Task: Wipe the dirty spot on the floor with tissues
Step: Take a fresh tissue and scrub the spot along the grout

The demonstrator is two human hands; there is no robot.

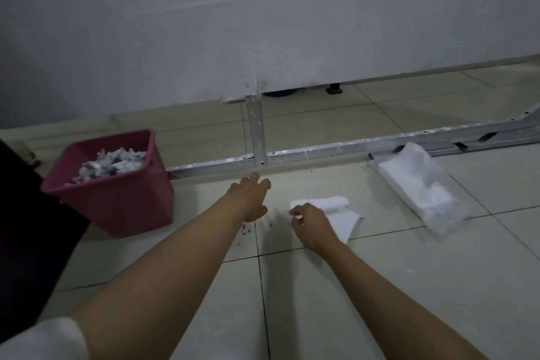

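Observation:
A dark smeared dirty spot (pixel 271 221) with small purple specks lies on the pale floor tiles between my two hands. My left hand (pixel 249 199) reaches forward just left of the spot, fingers relaxed and spread, holding nothing. My right hand (pixel 311 223) sits right of the spot and holds a folded white tissue (pixel 336 209) against the floor. The tissue sticks out beyond the hand, toward the wall and to the right.
A pink bin (pixel 117 199) full of crumpled used tissues stands at the left. An open plastic pack of white tissues (pixel 420 187) lies at the right. A metal frame rail (pixel 321 152) runs across the floor ahead, below a white wall panel.

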